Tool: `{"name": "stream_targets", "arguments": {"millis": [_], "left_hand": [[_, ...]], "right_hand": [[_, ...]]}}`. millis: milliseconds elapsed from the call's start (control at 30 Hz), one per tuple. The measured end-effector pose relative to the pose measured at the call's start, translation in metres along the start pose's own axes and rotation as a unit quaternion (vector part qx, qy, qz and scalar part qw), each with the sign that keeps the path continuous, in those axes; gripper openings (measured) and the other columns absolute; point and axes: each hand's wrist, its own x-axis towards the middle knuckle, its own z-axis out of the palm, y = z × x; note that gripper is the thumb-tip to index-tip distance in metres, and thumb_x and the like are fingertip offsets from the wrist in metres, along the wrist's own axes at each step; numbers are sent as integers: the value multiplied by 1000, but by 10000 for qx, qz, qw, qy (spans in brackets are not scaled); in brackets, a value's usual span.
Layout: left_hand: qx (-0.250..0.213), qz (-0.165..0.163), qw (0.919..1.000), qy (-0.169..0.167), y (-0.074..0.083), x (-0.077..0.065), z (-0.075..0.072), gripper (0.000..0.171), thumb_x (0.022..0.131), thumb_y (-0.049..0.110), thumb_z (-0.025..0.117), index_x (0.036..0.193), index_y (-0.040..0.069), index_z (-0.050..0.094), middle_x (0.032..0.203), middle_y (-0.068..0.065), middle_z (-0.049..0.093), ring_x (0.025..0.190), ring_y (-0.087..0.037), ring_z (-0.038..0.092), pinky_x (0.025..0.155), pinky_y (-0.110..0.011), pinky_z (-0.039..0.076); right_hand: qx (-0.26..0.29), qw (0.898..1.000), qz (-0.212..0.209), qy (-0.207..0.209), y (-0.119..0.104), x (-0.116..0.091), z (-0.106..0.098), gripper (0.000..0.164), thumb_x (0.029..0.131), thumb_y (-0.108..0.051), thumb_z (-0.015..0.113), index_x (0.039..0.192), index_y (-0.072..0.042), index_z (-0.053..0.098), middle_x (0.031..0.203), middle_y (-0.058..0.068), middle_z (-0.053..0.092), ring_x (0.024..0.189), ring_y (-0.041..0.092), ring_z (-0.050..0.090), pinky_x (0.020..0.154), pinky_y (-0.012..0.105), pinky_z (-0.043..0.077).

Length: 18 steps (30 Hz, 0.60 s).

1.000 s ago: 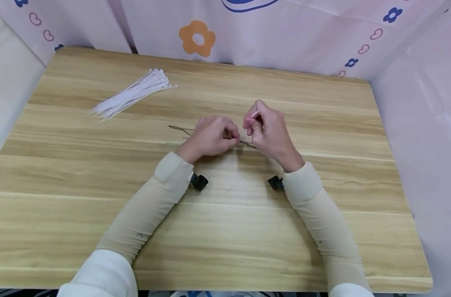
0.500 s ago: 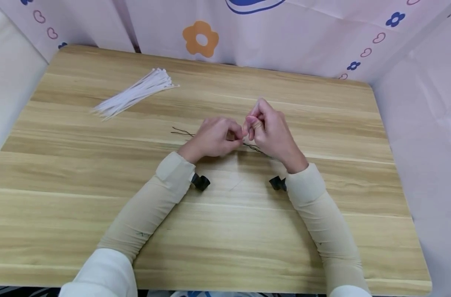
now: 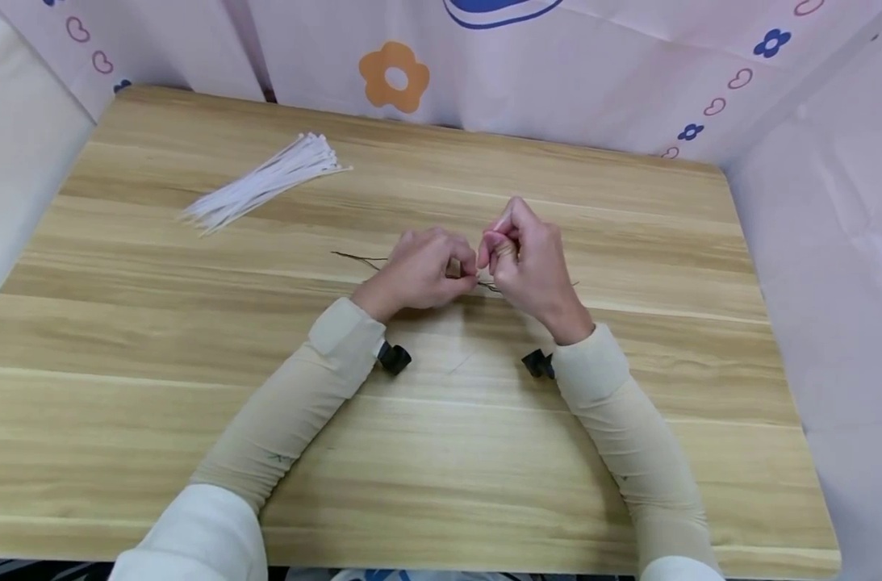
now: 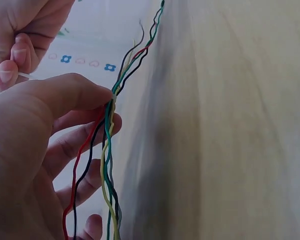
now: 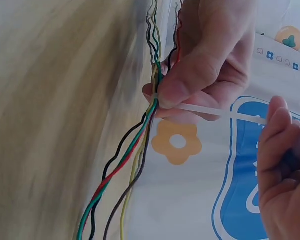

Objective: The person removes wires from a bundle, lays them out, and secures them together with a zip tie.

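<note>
My left hand pinches a bundle of thin wires between thumb and forefinger. They are red, black, green, yellow and grey, wavy, and fan out on both sides of the pinch. A white cable tie loops round the bundle right at the left fingertips. Its tail stretches straight across to my right hand, whose curled fingers and thumb grip the end. In the head view the hands mostly hide the bundle, and only dark wire ends show to the left.
A pile of white cable ties lies at the back left of the wooden table. A pale printed curtain stands behind the table. Small black wrist cameras sit below both hands.
The right hand has turned a little, and the white tail seen in its fingers a second ago is now mostly hidden in the head view. The wire ends on the left have shifted slightly.
</note>
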Motion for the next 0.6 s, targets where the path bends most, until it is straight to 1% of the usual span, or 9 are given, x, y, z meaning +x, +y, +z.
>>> {"name": "stream_targets", "arguments": {"millis": [200,433,533,600], "left_hand": [[12,-63,10000,-71,-2,1,2,7,93,27,76,86,26,77,95,8,73,99,-20,59,84,-45,35],[44,-134,9998,-105,-3,0,1,9,92,26,76,84,24,75,93,7,72,100,-21,60,86,-48,35],[20,-175,9998,-122,-3,1,1,10,91,26,76,82,24,74,92,7,72,99,-20,60,87,-49,35],[8,-204,9997,-142,-3,1,0,11,91,26,76,81,25,74,92,7,72,98,-19,60,87,-50,36]], "right_hand": [[-56,9999,-139,24,0,-1,1,19,93,21,45,88,4,52,69,13,68,55,14,60,47,17,42],[-74,9992,-383,38,1,-1,3,18,92,21,46,86,5,52,68,14,68,54,16,61,46,16,41],[-50,9991,-408,46,1,0,4,18,92,21,46,86,5,51,68,15,69,54,15,61,46,16,42],[-9,9993,-380,41,0,0,3,17,94,21,47,87,6,51,67,15,69,54,14,61,46,16,42]]}}
